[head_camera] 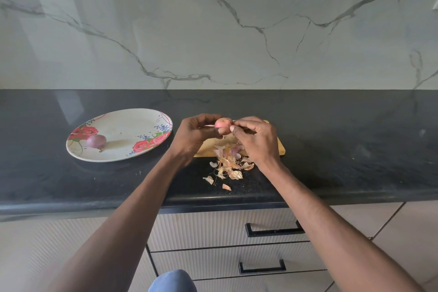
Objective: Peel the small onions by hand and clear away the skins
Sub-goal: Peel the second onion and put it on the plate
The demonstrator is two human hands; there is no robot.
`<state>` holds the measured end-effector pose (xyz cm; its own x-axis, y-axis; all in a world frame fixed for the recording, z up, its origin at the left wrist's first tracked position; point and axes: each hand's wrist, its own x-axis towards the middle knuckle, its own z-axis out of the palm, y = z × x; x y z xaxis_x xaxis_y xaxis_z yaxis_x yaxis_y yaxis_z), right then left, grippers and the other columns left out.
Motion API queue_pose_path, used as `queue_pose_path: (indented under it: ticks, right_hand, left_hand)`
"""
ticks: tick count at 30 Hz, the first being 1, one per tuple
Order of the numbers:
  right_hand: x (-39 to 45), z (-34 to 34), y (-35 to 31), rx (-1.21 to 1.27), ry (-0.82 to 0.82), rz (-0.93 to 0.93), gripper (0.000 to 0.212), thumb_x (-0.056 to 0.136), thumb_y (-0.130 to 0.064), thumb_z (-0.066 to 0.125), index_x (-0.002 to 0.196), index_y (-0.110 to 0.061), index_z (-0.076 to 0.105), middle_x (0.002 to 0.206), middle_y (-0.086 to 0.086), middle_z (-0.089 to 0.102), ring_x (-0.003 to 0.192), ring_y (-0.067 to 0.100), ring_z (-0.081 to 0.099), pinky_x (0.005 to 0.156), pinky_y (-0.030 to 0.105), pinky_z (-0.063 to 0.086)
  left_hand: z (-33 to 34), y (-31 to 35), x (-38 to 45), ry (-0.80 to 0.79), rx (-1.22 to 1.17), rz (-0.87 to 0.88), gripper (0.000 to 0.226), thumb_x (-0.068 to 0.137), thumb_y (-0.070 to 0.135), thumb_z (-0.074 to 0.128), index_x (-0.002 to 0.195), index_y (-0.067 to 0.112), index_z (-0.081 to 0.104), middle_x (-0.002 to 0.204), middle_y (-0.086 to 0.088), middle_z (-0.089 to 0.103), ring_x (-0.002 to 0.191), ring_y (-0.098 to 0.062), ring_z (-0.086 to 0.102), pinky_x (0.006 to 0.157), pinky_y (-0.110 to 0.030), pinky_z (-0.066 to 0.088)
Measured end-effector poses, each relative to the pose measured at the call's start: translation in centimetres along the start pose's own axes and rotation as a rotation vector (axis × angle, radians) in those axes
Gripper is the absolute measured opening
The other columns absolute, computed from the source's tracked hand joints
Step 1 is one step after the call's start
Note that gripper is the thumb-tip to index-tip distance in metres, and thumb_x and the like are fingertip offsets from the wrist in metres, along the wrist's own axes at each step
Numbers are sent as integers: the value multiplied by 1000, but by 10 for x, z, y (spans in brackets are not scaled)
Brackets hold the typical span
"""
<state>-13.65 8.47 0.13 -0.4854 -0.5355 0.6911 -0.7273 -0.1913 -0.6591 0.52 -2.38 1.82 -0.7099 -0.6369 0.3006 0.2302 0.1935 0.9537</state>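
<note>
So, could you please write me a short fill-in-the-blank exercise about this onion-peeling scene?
1. Both hands, left hand and right hand, hold one ____ between them.
2. The other onion lies on the flowered ____.
3. The loose skins lie on the black countertop and the wooden ____.

Missing words: onion; plate; board

A home kitchen: a black stone countertop (71,180) runs under a marble-veined wall (213,19) at twelve o'clock, handled drawers (225,251) at six o'clock, a rose-patterned plate (132,125) at ten o'clock
</note>
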Motion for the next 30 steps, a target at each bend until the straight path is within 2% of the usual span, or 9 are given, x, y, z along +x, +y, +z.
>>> queue_pose_path:
  ticks: [2,5,7,10,14,19,24,26,30]
  right_hand:
    - [-3,0,-1,-13,4,-25,10,85,-3,77,94,-1,79,88,4,72,74,-5,65,59,9,50]
    - [-4,3,3,-93,-11,-136,4,85,-2,74,86,-3,78,83,6,73,71,12,68,60,32,58]
    - [-2,5,6,-154,-36,-195,5,84,-2,73,79,-2,73,80,5,71,70,17,67,59,37,57]
    - [-1,7,5,-235,-37,-229,15,81,-1,73,71,-4,61,75,0,61,65,15,58,54,30,51]
    - [-2,9,5,-250,-57,-231,19,84,-13,65,73,-8,50,74,0,53,64,21,57,51,31,46]
    - [-3,11,4,-230,-62,-166,27,85,-6,72,75,-12,47,73,-1,50,60,9,41,52,15,35]
    - [-1,5,5,-132,-50,-69,10,86,-2,69,82,-4,60,77,4,61,66,13,53,56,17,44]
    - [-1,2,3,-85,-25,-93,3,87,-2,71,88,-3,68,84,2,66,71,8,59,64,12,47]
    - [-1,1,0,-12,-30,-83,23,86,-15,79,104,-1,76,96,-3,70,86,1,65,75,8,50]
  left_hand:
    - [3,0,-1,16,49,12,28,80,1,79,106,7,74,98,-10,76,81,-17,70,76,-24,57]
    - [4,-2,-1,28,112,39,27,79,5,81,104,14,76,95,-4,78,80,-21,72,77,-25,59]
    - [3,-3,0,36,144,45,29,79,7,82,107,14,76,97,-6,78,81,-25,72,79,-26,59]
    - [2,-4,0,24,142,48,33,80,5,81,112,10,75,101,-7,78,83,-26,73,82,-27,59]
    - [1,-4,0,-41,86,57,34,83,0,76,115,10,72,107,-11,76,94,-25,73,82,-27,59]
    - [-1,-7,4,-68,-83,-11,29,85,3,73,113,1,65,104,-13,74,90,-25,69,80,-33,58]
    - [-4,-5,4,-80,-191,-57,21,95,2,61,115,-5,64,110,-18,68,88,-25,66,78,-30,59]
    - [-3,-4,5,-75,-211,-71,21,96,2,59,115,-5,64,108,-17,69,88,-25,67,77,-29,60]
    - [-4,-4,4,-72,-201,-52,30,87,7,67,116,-2,66,107,-17,72,92,-26,69,81,-32,60]
